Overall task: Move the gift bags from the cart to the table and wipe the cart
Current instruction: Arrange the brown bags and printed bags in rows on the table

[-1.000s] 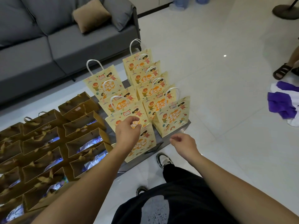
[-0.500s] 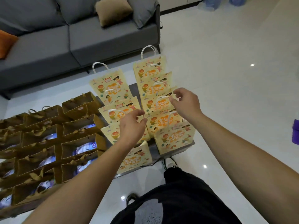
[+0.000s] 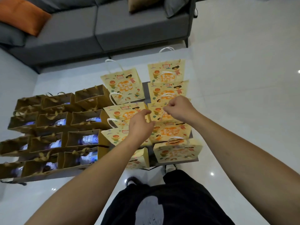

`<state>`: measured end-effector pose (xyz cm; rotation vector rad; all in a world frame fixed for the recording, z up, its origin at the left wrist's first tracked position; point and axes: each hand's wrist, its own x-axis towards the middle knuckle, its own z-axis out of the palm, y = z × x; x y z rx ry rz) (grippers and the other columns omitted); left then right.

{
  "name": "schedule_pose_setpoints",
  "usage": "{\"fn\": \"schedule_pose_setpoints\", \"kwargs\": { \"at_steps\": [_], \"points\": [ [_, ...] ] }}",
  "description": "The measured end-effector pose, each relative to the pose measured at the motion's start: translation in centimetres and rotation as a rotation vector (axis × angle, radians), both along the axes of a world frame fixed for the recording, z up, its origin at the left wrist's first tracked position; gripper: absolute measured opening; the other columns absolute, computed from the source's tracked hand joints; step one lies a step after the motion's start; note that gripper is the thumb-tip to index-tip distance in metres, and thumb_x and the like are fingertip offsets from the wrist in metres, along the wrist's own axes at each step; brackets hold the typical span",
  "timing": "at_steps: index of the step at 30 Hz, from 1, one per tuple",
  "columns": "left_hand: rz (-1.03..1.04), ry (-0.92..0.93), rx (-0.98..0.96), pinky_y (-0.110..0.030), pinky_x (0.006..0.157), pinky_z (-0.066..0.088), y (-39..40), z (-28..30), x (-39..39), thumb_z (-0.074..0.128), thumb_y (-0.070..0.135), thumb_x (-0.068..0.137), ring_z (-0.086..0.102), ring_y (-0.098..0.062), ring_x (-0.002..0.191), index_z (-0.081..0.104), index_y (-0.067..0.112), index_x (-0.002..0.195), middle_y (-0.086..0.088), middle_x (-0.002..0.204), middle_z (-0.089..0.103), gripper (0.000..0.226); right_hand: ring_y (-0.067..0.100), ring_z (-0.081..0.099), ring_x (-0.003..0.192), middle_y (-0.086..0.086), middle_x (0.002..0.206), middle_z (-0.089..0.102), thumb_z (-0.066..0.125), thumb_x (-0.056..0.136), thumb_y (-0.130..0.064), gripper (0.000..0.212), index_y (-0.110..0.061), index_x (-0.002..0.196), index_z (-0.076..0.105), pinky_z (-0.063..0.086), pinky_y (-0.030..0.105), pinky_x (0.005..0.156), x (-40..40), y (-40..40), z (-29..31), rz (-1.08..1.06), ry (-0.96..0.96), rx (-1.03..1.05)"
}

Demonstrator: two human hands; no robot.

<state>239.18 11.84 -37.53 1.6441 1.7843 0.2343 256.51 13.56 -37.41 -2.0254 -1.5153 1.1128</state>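
The right hand (image 3: 177, 109) pinches a white handle above the yellow gift bags (image 3: 168, 130). The left hand (image 3: 140, 127) rests among them; its grip I cannot tell

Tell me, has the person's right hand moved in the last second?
Yes. The right hand has gone from the near edge of the yellow cartoon-printed paper gift bags forward over the right row, now pinching a white handle.

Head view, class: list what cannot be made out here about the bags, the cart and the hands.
- Cart: head view, almost wholly covered by yellow bags; whether it is a cart is unclear.
- Brown bags: contents blurred, only pale shapes.
- Right hand: fingers curled at a white handle; the grip is hidden.
- Left hand: fingertips hidden behind its back.
- Table: out of frame.
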Motion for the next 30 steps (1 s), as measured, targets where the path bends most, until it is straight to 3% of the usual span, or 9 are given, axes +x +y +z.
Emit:
{"fn": "schedule_pose_setpoints", "kwargs": {
  "at_steps": [4, 7, 9, 13, 17, 21, 24, 28, 30],
  "points": [
    [0.005, -0.099, -0.059, -0.040, 0.078, 0.061, 0.7, 0.5, 0.8, 0.079, 0.026, 0.084, 0.062, -0.022, 0.108, 0.061, 0.032, 0.133, 0.006, 0.123, 0.058, 0.052, 0.019, 0.039, 0.053, 0.009, 0.054, 0.040, 0.067, 0.088, -0.016, 0.042, -0.005, 0.053, 0.047, 0.052, 0.036, 0.076, 0.5, 0.9, 4.2, -0.038, 0.091, 0.186],
    [0.074, -0.256, 0.124, -0.020, 0.068, 0.055, 1.5, 1.6, 0.6, 0.076, 0.030, 0.087, 0.064, -0.012, 0.096, 0.074, 0.029, 0.108, 0.009, 0.106, 0.068, 0.020, 0.016, 0.043, 0.052, 0.008, 0.052, 0.043, 0.071, 0.088, -0.020, 0.046, 0.002, 0.054, 0.050, 0.054, 0.040, 0.090, 0.2, 1.6, 8.1, -0.037, 0.131, 0.340],
    [0.082, -0.314, 0.214, -0.012, 0.064, 0.052, 2.3, 3.3, 0.3, 0.073, 0.028, 0.092, 0.065, -0.009, 0.088, 0.075, 0.025, 0.093, 0.007, 0.096, 0.071, 0.004, 0.012, 0.039, 0.046, 0.002, 0.048, 0.039, 0.073, 0.087, -0.022, 0.048, -0.006, 0.050, 0.046, 0.057, 0.043, 0.089, -0.3, 1.8, 10.6, -0.036, 0.178, 0.409],
    [0.000, -0.363, 0.354, -0.044, 0.078, 0.060, 4.4, 6.9, -0.1, 0.068, 0.024, 0.094, 0.067, -0.016, 0.090, 0.072, 0.024, 0.085, 0.009, 0.089, 0.069, 0.010, 0.008, 0.033, 0.045, -0.009, 0.045, 0.033, 0.076, 0.086, -0.022, 0.053, -0.016, 0.049, 0.039, 0.051, 0.031, 0.068, -1.4, 2.4, 15.7, -0.077, 0.201, 0.537],
    [0.034, -0.551, 0.422, -0.036, 0.064, 0.063, 5.9, 11.4, -0.5, 0.065, 0.021, 0.097, 0.071, -0.021, 0.088, 0.067, 0.027, 0.082, -0.002, 0.098, 0.067, 0.016, 0.007, 0.038, 0.047, -0.011, 0.044, 0.039, 0.076, 0.084, -0.024, 0.047, -0.017, 0.049, 0.046, 0.053, 0.042, 0.065, -2.4, 3.2, 21.4, -0.065, 0.182, 0.675],
    [-0.010, -0.523, 0.577, -0.041, 0.075, 0.062, 8.0, 15.2, -2.1, 0.067, 0.028, 0.093, 0.069, -0.015, 0.090, 0.067, 0.031, 0.082, 0.007, 0.092, 0.068, 0.012, 0.007, 0.040, 0.047, -0.002, 0.050, 0.044, 0.074, 0.087, -0.020, 0.040, -0.012, 0.055, 0.050, 0.043, 0.025, 0.058, -3.9, 4.4, 26.0, -0.016, 0.201, 0.757],
    [0.005, -0.525, 0.601, -0.044, 0.080, 0.061, 9.5, 17.4, -3.7, 0.068, 0.028, 0.093, 0.069, -0.015, 0.091, 0.067, 0.032, 0.082, 0.010, 0.093, 0.067, 0.012, 0.002, 0.038, 0.042, -0.013, 0.043, 0.042, 0.074, 0.087, -0.018, 0.046, -0.015, 0.050, 0.047, 0.042, 0.015, 0.057, -5.1, 5.8, 28.3, 0.002, 0.194, 0.803],
    [-0.008, -0.540, 0.641, -0.044, 0.080, 0.061, 11.1, 19.2, -6.6, 0.068, 0.030, 0.094, 0.069, -0.016, 0.093, 0.066, 0.033, 0.084, 0.007, 0.096, 0.066, 0.011, 0.006, 0.041, 0.047, -0.005, 0.051, 0.044, 0.078, 0.086, -0.029, 0.044, -0.012, 0.057, 0.050, 0.055, 0.033, 0.068, -7.3, 7.9, 30.1, 0.016, 0.157, 0.827],
    [-0.014, -0.542, 0.642, -0.043, 0.080, 0.061, 11.8, 19.7, -8.1, 0.068, 0.032, 0.094, 0.070, -0.016, 0.094, 0.066, 0.034, 0.086, 0.006, 0.098, 0.067, 0.009, 0.002, 0.041, 0.043, -0.010, 0.047, 0.045, 0.080, 0.084, -0.031, 0.044, -0.015, 0.056, 0.050, 0.050, 0.032, 0.060, -8.4, 9.0, 30.7, 0.027, 0.155, 0.823]
  ]
}}
